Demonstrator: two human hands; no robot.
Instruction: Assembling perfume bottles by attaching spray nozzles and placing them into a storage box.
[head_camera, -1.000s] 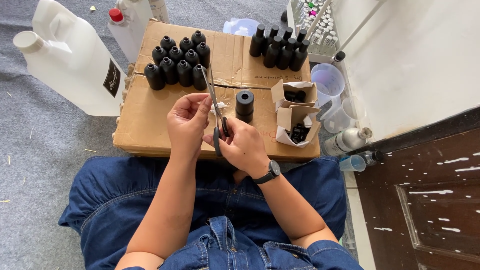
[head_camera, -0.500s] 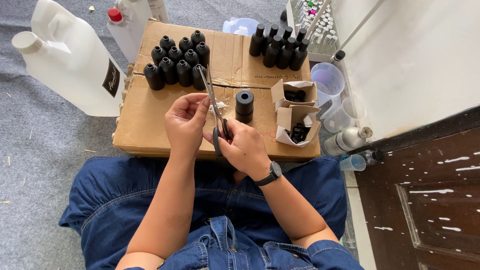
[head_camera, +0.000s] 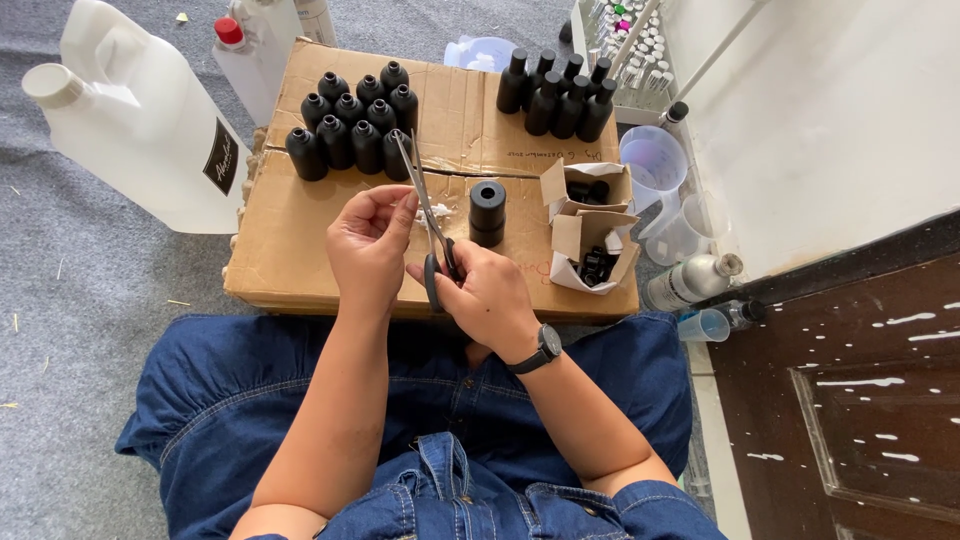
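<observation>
My right hand grips the black handles of a pair of scissors, whose blades point away from me over a flattened cardboard box. My left hand is closed beside the blades, pinching a small white piece against them. A short black cylinder cap stands just right of the scissors. Several black bottles stand in a cluster behind the blade tips.
A second group of black bottles stands at the back right. Two small open cardboard boxes hold black parts. A big white jug lies left. Clear measuring cups, a metal bottle and a dark door are right.
Both hands and the scissors have stayed in nearly the same place; only slight shifts of the fingers show.
</observation>
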